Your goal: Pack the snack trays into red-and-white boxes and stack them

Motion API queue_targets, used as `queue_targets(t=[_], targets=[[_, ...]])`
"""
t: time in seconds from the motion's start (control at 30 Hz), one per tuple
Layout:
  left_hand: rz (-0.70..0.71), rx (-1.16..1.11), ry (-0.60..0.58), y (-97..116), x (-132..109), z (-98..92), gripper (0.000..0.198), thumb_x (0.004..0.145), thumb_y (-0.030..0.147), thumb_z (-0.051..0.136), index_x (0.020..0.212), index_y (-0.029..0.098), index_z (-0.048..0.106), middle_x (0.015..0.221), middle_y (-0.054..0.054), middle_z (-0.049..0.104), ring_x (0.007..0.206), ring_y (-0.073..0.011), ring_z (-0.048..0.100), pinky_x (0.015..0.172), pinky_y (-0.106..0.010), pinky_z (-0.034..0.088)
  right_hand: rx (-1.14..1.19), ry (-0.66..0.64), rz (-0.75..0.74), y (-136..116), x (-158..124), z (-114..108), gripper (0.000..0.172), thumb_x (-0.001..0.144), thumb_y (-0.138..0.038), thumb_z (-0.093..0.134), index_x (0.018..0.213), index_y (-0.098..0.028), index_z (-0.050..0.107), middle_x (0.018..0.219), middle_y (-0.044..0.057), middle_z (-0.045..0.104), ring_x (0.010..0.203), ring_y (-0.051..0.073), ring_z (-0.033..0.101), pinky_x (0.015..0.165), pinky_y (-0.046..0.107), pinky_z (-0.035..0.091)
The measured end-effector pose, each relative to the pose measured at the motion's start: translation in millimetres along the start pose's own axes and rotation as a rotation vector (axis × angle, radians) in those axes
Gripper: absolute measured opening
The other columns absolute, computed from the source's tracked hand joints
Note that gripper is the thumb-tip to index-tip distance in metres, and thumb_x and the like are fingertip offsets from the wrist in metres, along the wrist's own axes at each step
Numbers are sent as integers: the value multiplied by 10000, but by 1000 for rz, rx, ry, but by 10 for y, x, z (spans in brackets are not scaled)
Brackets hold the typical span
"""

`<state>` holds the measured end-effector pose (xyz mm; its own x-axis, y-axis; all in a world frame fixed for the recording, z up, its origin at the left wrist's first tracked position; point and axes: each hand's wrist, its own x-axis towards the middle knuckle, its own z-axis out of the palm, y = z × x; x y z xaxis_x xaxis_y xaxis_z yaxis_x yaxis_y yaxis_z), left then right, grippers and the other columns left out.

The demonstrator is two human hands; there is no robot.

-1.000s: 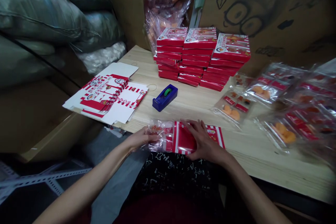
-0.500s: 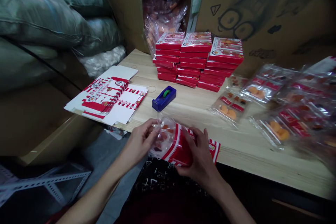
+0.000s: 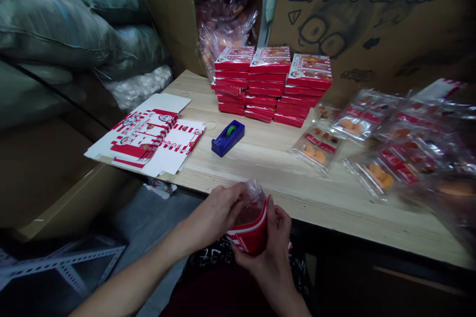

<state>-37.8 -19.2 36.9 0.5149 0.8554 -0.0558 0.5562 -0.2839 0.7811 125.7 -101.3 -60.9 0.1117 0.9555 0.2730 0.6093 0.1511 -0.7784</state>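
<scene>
My right hand [image 3: 269,247] is wrapped round a red-and-white printed carton [image 3: 253,235], squeezed so that its open end bulges and faces up and away from me. In that opening sits a clear plastic packet [image 3: 254,192] with reddish-brown contents, partly hidden by the carton. My left hand [image 3: 225,210] pinches the packet at the carton's mouth; its fingertips are partly out of sight. Both hands are above my lap at the table's front edge. Beyond them a blue tape dispenser [image 3: 228,137] with a green core stands on the table [image 3: 260,158].
Three stacks of filled red boxes [image 3: 269,84] stand at the back. Flat printed cartons [image 3: 145,138] lie at left, clear food packs [image 3: 379,158] at right. Behind are an open cardboard box [image 3: 171,20] of packets and stuffed sacks [image 3: 48,25]. A metal frame [image 3: 67,262] is low at left.
The carton and packet have come off the table edge toward my lap and tipped more upright. The packet sits deeper in the carton, and my left hand has moved right to its mouth.
</scene>
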Motion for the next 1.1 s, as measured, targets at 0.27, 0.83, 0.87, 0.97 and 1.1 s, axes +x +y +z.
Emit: queue_targets(t=[0.27,0.83,0.87,0.97,1.1], targets=[[160,46,-191,120,145,-77,150,1008,167,516,975,200,659,880,-31,718,809,-166,636,735,-287,426,546,-260,332,64,37,-489,1006,820,-441,829,1620,-461,220,1680,49,341,1529,355,350,1228,641,294],[-104,-440,318,53,-6,421,336,1000,398,604,1311,293,680,1330,-75,712,1357,-281,562,1158,-472,416,1055,73,859,185,25,-588,407,899,-541,723,1221,-292,736,1186,51,794,1121,288,724,1001,465,549],[-226,-582,338,-10,-43,494,337,1015,442,568,1271,270,704,1295,-78,732,1336,-282,582,1155,-468,416,1060,76,867,176,20,-583,403,904,-537,717,1220,-288,737,1171,54,798,1112,289,727,991,466,554],[-496,-1035,225,-146,-118,769,466,1005,566,528,1155,188,754,1179,-109,777,1202,-296,672,1073,-438,479,1074,70,876,125,21,-556,395,911,-529,710,1217,-281,738,1128,57,806,1089,293,733,967,467,566],[-515,-1265,206,-118,-157,967,528,959,613,582,1131,147,762,1062,-111,801,1111,-321,703,977,-426,521,1076,84,827,38,50,-560,397,923,-499,711,1270,-306,705,1141,38,799,1096,285,722,947,445,575]])
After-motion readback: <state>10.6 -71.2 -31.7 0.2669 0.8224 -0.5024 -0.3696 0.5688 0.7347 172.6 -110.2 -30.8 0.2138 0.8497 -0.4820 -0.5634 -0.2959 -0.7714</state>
